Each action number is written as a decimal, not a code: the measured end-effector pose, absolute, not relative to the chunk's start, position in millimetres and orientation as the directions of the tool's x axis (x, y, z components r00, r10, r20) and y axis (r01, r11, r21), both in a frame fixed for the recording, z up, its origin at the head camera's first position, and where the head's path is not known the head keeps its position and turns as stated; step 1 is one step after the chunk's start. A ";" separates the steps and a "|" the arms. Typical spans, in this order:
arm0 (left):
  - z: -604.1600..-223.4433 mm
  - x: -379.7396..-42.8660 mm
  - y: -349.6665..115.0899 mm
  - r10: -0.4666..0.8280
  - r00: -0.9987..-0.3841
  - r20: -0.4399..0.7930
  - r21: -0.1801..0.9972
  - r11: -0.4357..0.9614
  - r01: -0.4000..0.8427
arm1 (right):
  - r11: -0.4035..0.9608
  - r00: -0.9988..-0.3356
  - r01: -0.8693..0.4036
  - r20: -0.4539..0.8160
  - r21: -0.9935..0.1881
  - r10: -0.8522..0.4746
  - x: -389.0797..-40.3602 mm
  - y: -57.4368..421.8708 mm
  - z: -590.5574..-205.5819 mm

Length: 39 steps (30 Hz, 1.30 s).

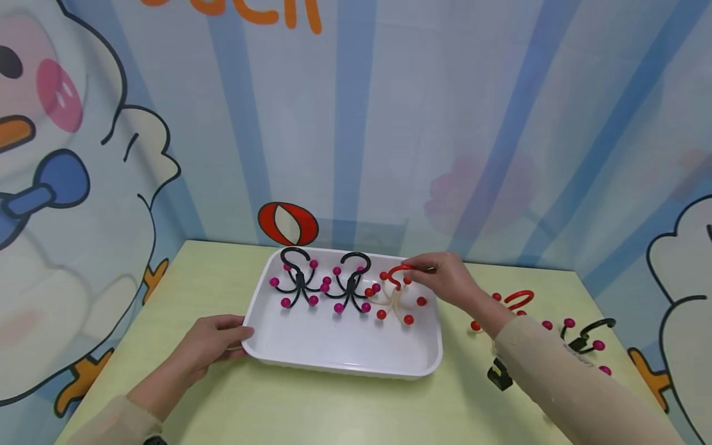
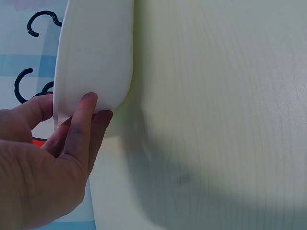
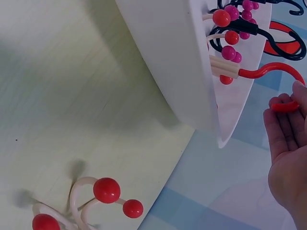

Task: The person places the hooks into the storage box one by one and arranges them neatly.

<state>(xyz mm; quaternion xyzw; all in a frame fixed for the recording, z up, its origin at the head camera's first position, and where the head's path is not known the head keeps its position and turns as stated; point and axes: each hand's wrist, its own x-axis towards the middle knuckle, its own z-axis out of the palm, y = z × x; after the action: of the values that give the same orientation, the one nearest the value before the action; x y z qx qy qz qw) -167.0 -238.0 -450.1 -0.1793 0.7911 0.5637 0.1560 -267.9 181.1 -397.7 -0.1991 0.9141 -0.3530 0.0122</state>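
Beyond the fingers stands a blue-striped backdrop (image 1: pixel 306 123); beneath them spreads a pale, wood-grained table (image 1: pixel 250 395). Between them lies a white tray (image 1: pixel 334 340), its near corner pinched by the left hand (image 1: pixel 208 343). High above them, orange lettering (image 1: pixel 258 17) is cut off, unreadable. Left of the right hand (image 1: pixel 445 278), whose fingertips grip its red hook (image 1: pixel 396 269), a cream-legged massager (image 1: pixel 395 299) is at the tray.

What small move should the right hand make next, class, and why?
Probably the right hand, pinching the red hook, should release it: the cream legs below are within the white tray, beside two black hooked pieces, and the left hand holds the tray's edge.
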 end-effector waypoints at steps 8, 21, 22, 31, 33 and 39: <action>-449.2 -166.3 -238.2 -0.107 -0.886 -0.451 0.837 0.295 -0.461 | 0.687 -0.929 -0.325 0.082 -0.650 -0.362 -263.4 199.2 -383.1; -454.8 -167.5 -240.5 -0.099 -0.885 -0.455 0.843 0.272 -0.464 | 0.747 -0.925 -0.335 0.051 -0.574 -0.376 -241.0 254.7 -358.1; -454.4 -167.5 -240.3 -0.098 -0.885 -0.456 0.842 0.274 -0.464 | 0.754 -0.925 -0.339 0.053 -0.563 -0.376 -239.1 259.5 -356.6; -453.9 -166.0 -240.5 -0.102 -0.882 -0.459 0.838 0.280 -0.468 | 0.792 -0.913 -0.393 0.094 -0.467 -0.397 -225.1 294.4 -349.2; -453.9 -165.9 -240.0 -0.100 -0.883 -0.458 0.839 0.280 -0.467 | 0.796 -0.913 -0.393 0.097 -0.461 -0.395 -222.0 301.1 -348.1; -452.9 -167.1 -238.7 -0.102 -0.884 -0.455 0.840 0.281 -0.465 | 0.810 -0.907 -0.416 0.128 -0.413 -0.401 -215.0 319.9 -348.2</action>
<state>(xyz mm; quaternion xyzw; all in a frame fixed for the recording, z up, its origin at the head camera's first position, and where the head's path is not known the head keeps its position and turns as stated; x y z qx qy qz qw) -167.1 -238.7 -452.9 -0.1808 0.7844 0.5718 0.1584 -215.0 319.9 -348.2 -0.2146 0.9512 -0.2212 -0.0173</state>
